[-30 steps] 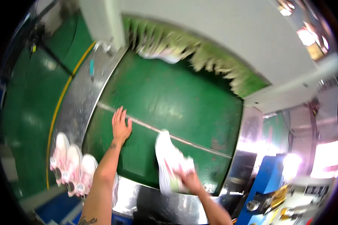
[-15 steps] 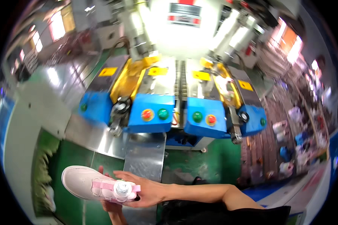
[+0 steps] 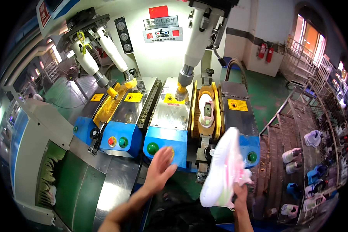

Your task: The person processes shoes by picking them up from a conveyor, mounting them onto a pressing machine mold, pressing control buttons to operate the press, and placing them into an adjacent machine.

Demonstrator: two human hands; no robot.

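My right hand (image 3: pixel 240 194) grips a white-and-pink sneaker (image 3: pixel 223 170) by its collar end; the sole faces left and the toe points up. It is held in front of the pressing machine's right end, partly covering a blue panel. My left hand (image 3: pixel 160 172) is raised with fingers stretched out and thumb apart, holding nothing. Its fingertips lie over a button on the blue panel (image 3: pixel 165 143), beside a green button (image 3: pixel 152 148); whether they press it I cannot tell. A second sneaker (image 3: pixel 207 110) sits between yellow pads in the machine's right station.
White press cylinders (image 3: pixel 193 42) with metal rods hang over the stations. The left station (image 3: pixel 109 106) has yellow pads. A wooden rack (image 3: pixel 276 170) at right carries several shoes (image 3: pixel 290 155). On the left are a metal chute (image 3: pixel 118 189) and a bristle-edged opening (image 3: pixel 50 174).
The sneaker has gone from the lower left, between both hands, to the right in my right hand alone. My left hand has let go and risen to the panel. The view has shifted.
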